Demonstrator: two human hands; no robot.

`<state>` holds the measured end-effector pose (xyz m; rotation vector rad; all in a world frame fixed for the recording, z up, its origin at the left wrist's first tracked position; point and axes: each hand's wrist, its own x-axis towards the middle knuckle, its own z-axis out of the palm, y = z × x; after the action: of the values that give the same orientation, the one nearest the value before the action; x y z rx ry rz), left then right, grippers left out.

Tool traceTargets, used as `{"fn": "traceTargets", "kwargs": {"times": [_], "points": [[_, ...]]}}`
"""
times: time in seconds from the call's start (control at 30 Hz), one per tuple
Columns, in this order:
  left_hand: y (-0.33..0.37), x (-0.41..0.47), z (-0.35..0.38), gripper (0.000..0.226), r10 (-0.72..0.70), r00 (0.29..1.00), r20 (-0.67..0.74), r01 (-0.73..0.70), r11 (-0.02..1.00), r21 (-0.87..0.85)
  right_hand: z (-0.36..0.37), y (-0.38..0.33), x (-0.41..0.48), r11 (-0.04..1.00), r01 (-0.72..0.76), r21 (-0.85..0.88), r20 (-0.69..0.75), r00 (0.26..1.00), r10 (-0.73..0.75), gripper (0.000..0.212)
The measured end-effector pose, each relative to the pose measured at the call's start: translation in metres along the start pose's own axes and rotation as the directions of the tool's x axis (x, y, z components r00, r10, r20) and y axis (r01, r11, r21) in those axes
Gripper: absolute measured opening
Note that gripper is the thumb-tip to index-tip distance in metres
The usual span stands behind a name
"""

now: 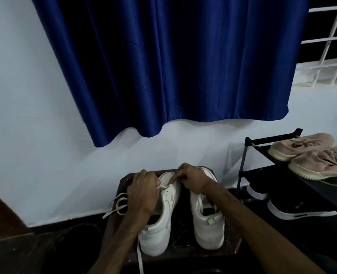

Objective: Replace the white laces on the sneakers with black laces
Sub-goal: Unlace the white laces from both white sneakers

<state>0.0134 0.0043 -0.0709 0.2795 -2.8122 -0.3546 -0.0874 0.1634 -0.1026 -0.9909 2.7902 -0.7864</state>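
Left hand [141,192] tight on white lace [162,186], right hand [193,179] of unclear grasp; pink shoes [300,146] on rack [272,139]

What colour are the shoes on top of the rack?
The shoes are dusty pink with cream soles, clearest in the head view.

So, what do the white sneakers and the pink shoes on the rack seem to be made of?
White sneakers: probably smooth leather or synthetic leather, given the even, faintly glossy panels. Pink shoes: likely suede or knit fabric, matte and fuzzy-looking, with pale rubbery soles.
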Motion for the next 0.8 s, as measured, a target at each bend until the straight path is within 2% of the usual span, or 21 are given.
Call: {"fn": "traceTargets", "kwargs": {"times": [0.03,0.07,0.1,0.13,0.17,0.2,0.23,0.27,0.3,0.33,0.4,0.43,0.5,0.57,0.7,0.73,0.8], "points": [[-0.002,0.001,0.001,0.015,-0.057,0.998,-0.001,0.057,0.995,-0.077,0.0,-0.001,0.0,1.0,0.001,0.007,0.011,1.0,-0.001,0.048],[-0.007,0.005,0.002,0.015,-0.14,0.99,0.029,0.143,0.963,-0.226,-0.001,-0.001,0.001,1.0,0.004,0.016,0.017,1.0,-0.004,0.044],[-0.013,0.011,0.001,0.017,-0.225,0.968,0.112,0.251,0.876,-0.411,-0.001,-0.002,0.001,1.0,0.001,0.029,0.017,1.0,-0.001,0.039],[-0.02,0.015,-0.001,0.019,-0.271,0.936,0.225,0.352,0.737,-0.578,0.0,-0.002,0.002,0.999,-0.003,0.042,0.02,1.0,0.002,0.034],[-0.027,0.017,-0.002,0.019,-0.289,0.902,0.321,0.432,0.61,-0.665,0.002,-0.002,0.003,0.998,-0.006,0.056,0.023,1.0,0.005,0.031],[-0.035,0.018,-0.003,0.017,-0.301,0.885,0.354,0.465,0.552,-0.693,0.004,0.0,0.004,0.997,-0.013,0.072,0.026,1.0,0.011,0.03],[-0.044,0.018,-0.003,0.014,-0.323,0.885,0.335,0.463,0.539,-0.704,0.006,0.001,0.005,0.996,-0.019,0.09,0.029,0.999,0.016,0.031],[-0.051,0.016,-0.003,0.012,-0.347,0.89,0.295,0.447,0.546,-0.709,0.007,0.003,0.006,0.994,-0.026,0.105,0.031,0.999,0.023,0.032],[-0.058,0.013,-0.004,0.011,-0.369,0.899,0.237,0.425,0.596,-0.681,0.007,0.003,0.006,0.993,-0.034,0.115,0.034,0.999,0.03,0.033],[-0.066,0.008,-0.005,0.012,-0.37,0.914,0.168,0.393,0.698,-0.599,0.007,0.002,0.006,0.992,-0.037,0.119,0.035,0.999,0.033,0.034],[-0.076,-0.005,-0.008,0.013,-0.308,0.946,0.101,0.324,0.896,-0.302,0.007,0.002,0.007,0.991,-0.047,0.126,0.034,0.999,0.043,0.035],[-0.079,-0.013,-0.009,0.012,-0.275,0.953,0.123,0.296,0.933,-0.205,0.007,0.001,0.006,0.99,-0.049,0.131,0.034,0.998,0.045,0.035],[-0.08,-0.027,-0.008,0.012,-0.227,0.95,0.213,0.262,0.953,-0.15,0.007,0.001,0.006,0.99,-0.041,0.135,0.029,0.999,0.037,0.035],[-0.079,-0.036,-0.006,0.011,-0.206,0.948,0.242,0.237,0.966,-0.107,0.005,0.0,0.005,0.992,-0.03,0.126,0.017,0.999,0.028,0.033],[-0.075,-0.041,-0.007,0.015,-0.161,0.979,0.125,0.17,0.983,-0.064,0.0,-0.002,0.005,0.997,0.051,0.058,0.019,0.998,-0.052,0.025],[-0.073,-0.042,-0.009,0.017,-0.146,0.986,0.077,0.154,0.983,-0.103,-0.002,-0.002,0.006,0.995,0.078,0.069,0.004,0.997,-0.078,0.022],[-0.064,-0.044,-0.013,0.02,-0.146,0.989,0.032,0.149,0.944,-0.295,-0.011,-0.011,0.006,0.987,0.074,0.144,-0.036,0.997,-0.069,0.016]]}}
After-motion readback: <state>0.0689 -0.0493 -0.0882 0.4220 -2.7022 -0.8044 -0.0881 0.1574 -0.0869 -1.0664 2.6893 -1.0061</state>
